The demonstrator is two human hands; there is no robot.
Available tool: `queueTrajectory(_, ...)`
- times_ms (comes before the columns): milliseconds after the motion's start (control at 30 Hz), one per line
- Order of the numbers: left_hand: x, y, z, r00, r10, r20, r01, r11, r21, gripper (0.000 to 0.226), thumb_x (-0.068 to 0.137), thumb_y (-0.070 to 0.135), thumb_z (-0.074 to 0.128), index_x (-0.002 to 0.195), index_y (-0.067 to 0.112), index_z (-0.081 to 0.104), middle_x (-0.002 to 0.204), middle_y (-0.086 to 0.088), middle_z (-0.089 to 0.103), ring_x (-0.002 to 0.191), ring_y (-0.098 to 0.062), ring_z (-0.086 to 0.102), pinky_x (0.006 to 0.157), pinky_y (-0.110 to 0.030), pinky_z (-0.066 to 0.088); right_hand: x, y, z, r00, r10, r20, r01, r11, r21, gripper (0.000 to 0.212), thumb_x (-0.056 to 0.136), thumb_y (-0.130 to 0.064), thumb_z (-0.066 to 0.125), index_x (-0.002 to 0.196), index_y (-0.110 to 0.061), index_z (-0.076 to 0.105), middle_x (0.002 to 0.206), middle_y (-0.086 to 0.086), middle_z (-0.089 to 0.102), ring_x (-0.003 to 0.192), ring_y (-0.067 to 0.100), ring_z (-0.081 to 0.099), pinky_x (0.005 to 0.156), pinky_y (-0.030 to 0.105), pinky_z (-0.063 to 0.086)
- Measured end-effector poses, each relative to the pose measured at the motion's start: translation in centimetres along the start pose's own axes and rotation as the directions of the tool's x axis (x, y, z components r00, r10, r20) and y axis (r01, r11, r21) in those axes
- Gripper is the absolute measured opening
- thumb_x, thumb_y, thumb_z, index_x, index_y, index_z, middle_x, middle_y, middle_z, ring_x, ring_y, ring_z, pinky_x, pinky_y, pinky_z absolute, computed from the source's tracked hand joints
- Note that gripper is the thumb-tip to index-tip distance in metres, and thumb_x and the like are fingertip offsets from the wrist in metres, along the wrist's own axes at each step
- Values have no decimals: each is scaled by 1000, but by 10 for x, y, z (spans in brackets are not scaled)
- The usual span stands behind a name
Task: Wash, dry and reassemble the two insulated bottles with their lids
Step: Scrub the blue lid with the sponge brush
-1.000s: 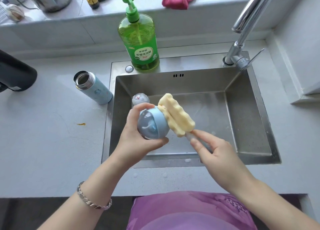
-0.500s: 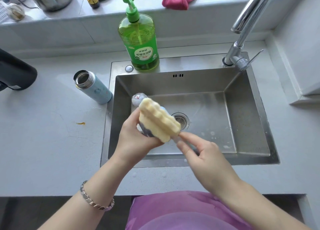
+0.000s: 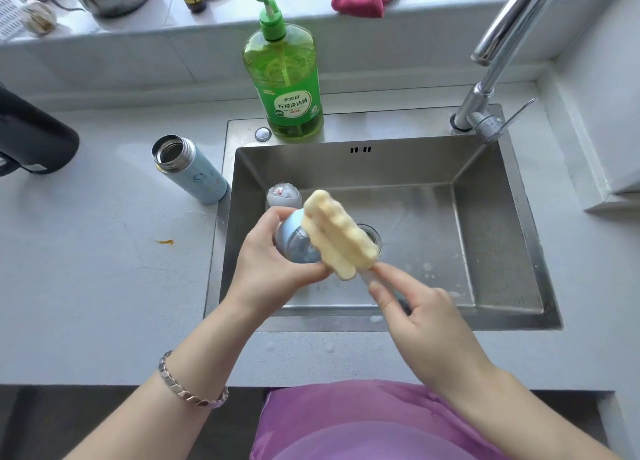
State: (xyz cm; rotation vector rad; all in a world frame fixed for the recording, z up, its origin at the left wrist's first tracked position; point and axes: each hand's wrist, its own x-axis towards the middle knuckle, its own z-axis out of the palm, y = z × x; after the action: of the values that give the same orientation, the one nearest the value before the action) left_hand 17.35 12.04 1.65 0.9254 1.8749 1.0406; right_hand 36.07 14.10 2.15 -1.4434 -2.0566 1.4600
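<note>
Head view: scrubbing blue lid (image 3: 294, 250) gripped by left hand (image 3: 266, 272), sponge brush (image 3: 341, 232) pinched by right hand (image 3: 424, 316); likely calls for rinsing next.

Soap bottle (image 3: 282, 61) sitting at upper centre of frame, its white label (image 3: 292, 105) showing 柠檬洗洁精 in green, smaller print above and below being too blurred to read.

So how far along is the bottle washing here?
Early on. Done: the blue bottle stands open on the counter, lid off. In hand: the left hand holds a blue lid over the sink while the right hand holds a sponge brush against it. Left: the other lid lying in the sink, rinsing, drying, reassembly.
</note>
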Motion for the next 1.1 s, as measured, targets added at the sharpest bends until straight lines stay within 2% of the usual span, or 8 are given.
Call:
queueTrajectory(100, 0, 0, 0, 999, -7, 39, 7, 1000, -11, 52, 49, 10, 86, 90, 29, 59, 71, 11, 65, 63, -2, 61, 61, -16, 50, 6, 4, -5, 998, 48, -42, -49, 999, -14, 26, 94, -36, 45, 113, -51, 53, 44, -4, 40, 43, 12, 33, 53, 33, 31)
queueTrajectory(267, 0, 3, -2, 995, 16, 94, -19, 999, 30, 47, 50, 17, 79, 89, 35, 59, 72, 16, 63, 62, -1, 59, 61, -17, 50, 3, 1, -5, 1000, -5, -22, 3, 997, -82, 32, 94, -34, 45, 109, -62, 42, 42, -7, 41, 43, 13, 34, 49, 29, 25)
queueTrajectory(433, 0, 5, -3, 997, 9, 77, -12, 999, 42, 72, 56, 9, 86, 112, 32, 47, 94, 2, 61, 66, 0, 61, 64, -15, 51, 6, 8, -8, 999, -2, -47, -4, 993, -119, 29, 94, -35, 44, 115, -53, 51, 42, -9, 41, 44, 13, 36, 45, 23, 22)
queueTrajectory(600, 2, 4, -3, 998, -34, 54, 32, 999, 23, 57, 45, 32, 83, 94, 28, 54, 80, 6, 65, 65, -6, 63, 59, -27, 55, 6, 5, -5, 998, -45, -54, 37, 990, -138, 30, 95, -33, 44, 121, -46, 53, 44, -11, 44, 44, 13, 37, 45, 24, 20)
queueTrajectory(767, 3, 3, -7, 996, 14, 88, -18, 999, 37, 54, 41, 36, 79, 92, 38, 61, 79, 14, 68, 70, -3, 64, 65, -18, 51, 9, 7, -5, 992, -113, -47, 108, 989, -98, 29, 95, -31, 46, 118, -48, 52, 42, -6, 38, 41, 15, 30, 43, 21, 20)
queueTrajectory(867, 5, 0, -9, 995, 19, 99, -30, 994, 106, 70, 33, 37, 78, 101, 42, 60, 85, 15, 70, 82, -3, 65, 76, -25, 52, 0, 0, 4, 979, -202, -27, 191, 957, -219, 33, 90, -40, 45, 121, -48, 42, 46, -20, 44, 38, 9, 30, 44, 20, 20)
queueTrajectory(933, 5, 0, -9, 996, 14, 89, -26, 991, 135, 76, 33, 36, 79, 105, 44, 57, 86, 14, 69, 81, -5, 65, 77, -27, 52, 5, 3, 3, 986, -159, -42, 147, 968, -202, 30, 92, -41, 45, 120, -49, 44, 44, -17, 43, 39, 10, 29, 45, 21, 22)
queueTrajectory(1100, 3, 3, -10, 999, 19, 43, -24, 994, 111, 50, 47, 28, 88, 87, 32, 58, 76, 7, 67, 65, -5, 62, 65, -20, 52, 15, 10, -5, 997, -46, -69, 43, 998, -45, 27, 95, -30, 45, 113, -49, 53, 39, -7, 37, 39, 13, 32, 44, 21, 22)
